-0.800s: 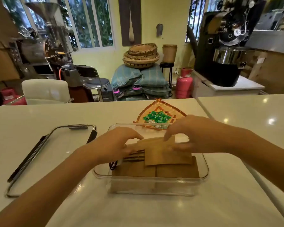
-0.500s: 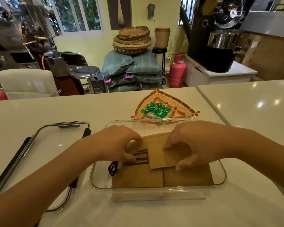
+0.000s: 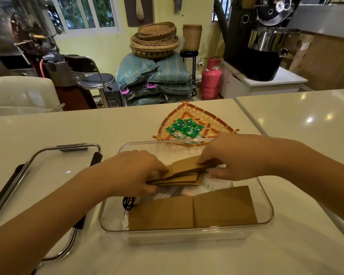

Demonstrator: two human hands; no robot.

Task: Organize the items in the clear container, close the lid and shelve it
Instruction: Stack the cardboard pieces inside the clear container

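A clear container (image 3: 265, 199) stands open on the white counter in front of me. Both hands reach into it and grip one stack of brown paper sleeves (image 3: 184, 172), raised and tilted above the container floor. My left hand (image 3: 135, 171) pinches the stack's left end; my right hand (image 3: 232, 155) holds its right end from above. Two more brown sleeves (image 3: 193, 211) lie flat side by side along the near wall. Under the raised stack show white packets (image 3: 211, 185) and a black cord (image 3: 128, 203). The container's clear lid (image 3: 54, 175) lies on the counter to the left.
A woven fan-shaped tray (image 3: 213, 124) with green candy packets (image 3: 185, 127) sits just behind the container. The counter has a seam (image 3: 248, 118) at right. Beyond the counter are a white chair, a stool, stacked sacks, baskets, a pink gas cylinder and roasting machines.
Both hands have lifted the brown stack off the lower sleeves and tilted it, uncovering the white packets underneath. The camera has moved closer and tipped down.
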